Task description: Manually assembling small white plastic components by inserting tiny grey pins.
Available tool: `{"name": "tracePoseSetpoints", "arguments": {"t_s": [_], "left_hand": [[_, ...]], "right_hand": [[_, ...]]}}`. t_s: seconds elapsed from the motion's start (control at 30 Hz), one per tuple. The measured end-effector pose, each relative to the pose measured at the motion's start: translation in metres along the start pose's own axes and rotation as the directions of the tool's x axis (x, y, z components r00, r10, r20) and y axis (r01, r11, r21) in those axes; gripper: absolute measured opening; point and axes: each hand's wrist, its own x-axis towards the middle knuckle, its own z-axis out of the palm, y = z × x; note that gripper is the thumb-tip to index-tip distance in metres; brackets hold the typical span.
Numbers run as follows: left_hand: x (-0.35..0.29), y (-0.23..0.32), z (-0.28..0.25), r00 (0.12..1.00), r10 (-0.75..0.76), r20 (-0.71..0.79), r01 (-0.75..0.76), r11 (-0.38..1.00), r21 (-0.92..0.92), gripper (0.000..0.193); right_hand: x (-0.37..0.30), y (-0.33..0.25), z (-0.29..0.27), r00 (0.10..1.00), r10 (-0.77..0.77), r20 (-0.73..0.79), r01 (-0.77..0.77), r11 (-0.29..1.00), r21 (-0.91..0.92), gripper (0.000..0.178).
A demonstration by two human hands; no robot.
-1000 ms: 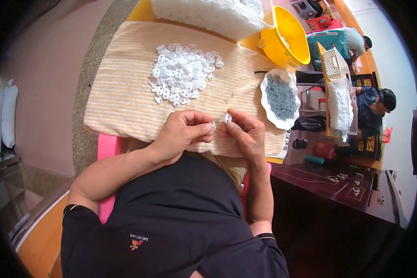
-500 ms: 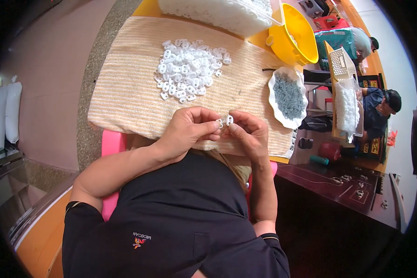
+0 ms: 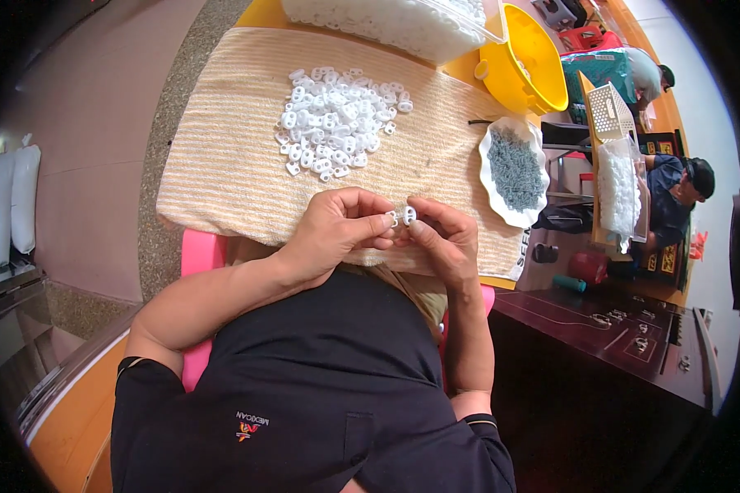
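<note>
Two hands meet at the near edge of a striped cloth (image 3: 222, 164) spread over the table. The left hand (image 3: 337, 226) is curled, its thumb and fingertips pinched on a small white plastic piece (image 3: 393, 218). The right hand (image 3: 444, 238) is likewise closed, thumb and forefinger gripping a second white piece (image 3: 409, 215) that touches the first. Whether the two pieces are already joined is hard to tell, since the fingers cover most of them. Both are held just above the cloth's near hem, in front of the person's chest.

Farther up the cloth lies a loose heap (image 3: 337, 123) of the same white pieces, well apart from the hands. To the right of the hands, near the cloth's right edge, a white dish (image 3: 493, 144) holds a mound of small grey parts (image 3: 515, 168). Beyond it stands a yellow bowl (image 3: 534, 66), tilted, and beside that, at the far edge, a clear bin (image 3: 386, 25) filled with more white pieces.

At the far right, another person (image 3: 674, 197) in dark clothes sits by a bag (image 3: 618, 193) of white items and a pale basket (image 3: 610, 111).
</note>
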Motion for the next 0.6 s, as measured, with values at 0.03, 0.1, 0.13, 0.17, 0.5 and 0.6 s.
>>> {"name": "tracePoseSetpoints", "arguments": {"t_s": [0.03,0.1,0.13,0.17,0.5,0.6], "left_hand": [[-0.0002,0.0003,0.0002,1.0,-0.003,-0.001,0.003,1.0,0.001,0.016],[-0.0003,0.0005,0.0001,1.0,-0.005,-0.002,0.005,1.0,0.003,0.016],[-0.0004,0.0005,0.0,1.0,-0.008,-0.003,0.008,1.0,0.004,0.016],[-0.0003,0.0002,-0.0002,1.0,-0.008,-0.003,0.008,1.0,0.004,0.016],[-0.0001,-0.0004,-0.0006,1.0,-0.006,0.005,0.006,1.0,0.029,0.017],[0.0003,-0.0011,-0.0016,1.0,-0.007,0.008,0.007,0.999,0.037,0.017]], "right_hand": [[-0.0002,-0.0008,0.0008,1.0,0.001,-0.005,-0.001,1.0,0.001,0.031],[-0.0011,-0.0017,0.0016,1.0,0.003,-0.009,-0.003,1.0,0.012,0.031],[-0.0014,-0.0018,0.0018,1.0,0.004,-0.013,-0.004,1.0,0.022,0.031],[-0.0014,-0.0012,0.0016,1.0,0.004,-0.013,-0.004,1.0,0.022,0.031],[-0.0008,0.0017,0.0004,1.0,-0.026,0.0,0.026,0.999,0.045,0.031],[-0.001,0.0004,0.0013,1.0,-0.026,0.002,0.026,0.998,0.05,0.03]]}}
